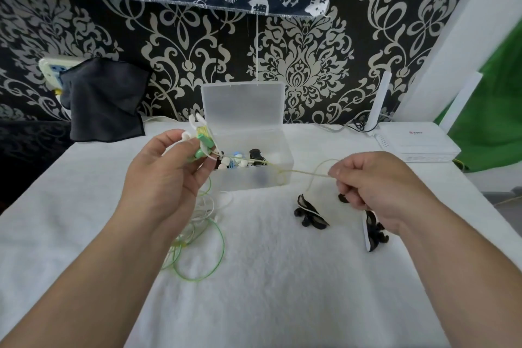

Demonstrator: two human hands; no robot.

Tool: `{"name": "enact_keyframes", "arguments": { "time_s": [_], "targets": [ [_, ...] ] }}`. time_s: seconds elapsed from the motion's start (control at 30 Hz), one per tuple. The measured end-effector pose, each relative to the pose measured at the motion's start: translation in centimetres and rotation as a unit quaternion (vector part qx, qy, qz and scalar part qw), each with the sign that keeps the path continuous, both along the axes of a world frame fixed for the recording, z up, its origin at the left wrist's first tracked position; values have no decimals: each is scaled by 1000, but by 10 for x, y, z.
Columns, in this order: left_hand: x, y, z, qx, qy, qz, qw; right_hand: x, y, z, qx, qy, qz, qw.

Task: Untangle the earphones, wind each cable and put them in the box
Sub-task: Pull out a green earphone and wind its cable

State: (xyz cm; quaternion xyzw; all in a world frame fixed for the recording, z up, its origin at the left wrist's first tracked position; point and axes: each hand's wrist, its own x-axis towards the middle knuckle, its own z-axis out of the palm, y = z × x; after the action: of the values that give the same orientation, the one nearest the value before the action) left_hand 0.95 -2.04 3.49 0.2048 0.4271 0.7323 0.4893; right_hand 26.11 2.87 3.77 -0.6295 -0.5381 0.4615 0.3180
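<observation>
Left hand (166, 167), centre-left of frame, grips the earphone tangle (204, 144) held up, so its loose loops hang to the counter (282, 277). Right hand (370, 186) pinches one pale cable (305, 172), taut across the open box (248, 182), probably to tease that strand free.

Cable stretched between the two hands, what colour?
Pale yellow-green; head view, where the cable runs from left hand to right hand.

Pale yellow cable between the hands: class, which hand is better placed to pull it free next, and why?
Probably the right. The right hand pinches the pale yellow cable away from the tangle; the left hand is full, gripping the tangled earbud bundle, so it suits anchoring.
</observation>
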Motion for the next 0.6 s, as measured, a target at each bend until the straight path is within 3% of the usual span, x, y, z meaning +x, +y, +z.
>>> {"name": "enact_keyframes", "arguments": {
  "time_s": [0.13, 0.27, 0.4, 0.5, 0.6],
  "targets": [
    [-2, 2, -2, -16, -5, 39, 999, 12, 0, -2, -28, -96, 44, 994],
    [-11, 4, -6, -30, 0, 81, 996, 22, 4, -1, -25, -84, 16, 996],
    [-15, 6, -12, -44, 18, 92, 995, 21, 5, 8, -34, 70, 3, 997],
    [-16, 6, -16, -49, 40, 106, 992, 20, -3, 20, -66, 231, 71, 968],
    [-19, 7, -18, -61, 48, 128, 989, 25, -5, 28, -87, 279, 137, 946]
  ]
}}
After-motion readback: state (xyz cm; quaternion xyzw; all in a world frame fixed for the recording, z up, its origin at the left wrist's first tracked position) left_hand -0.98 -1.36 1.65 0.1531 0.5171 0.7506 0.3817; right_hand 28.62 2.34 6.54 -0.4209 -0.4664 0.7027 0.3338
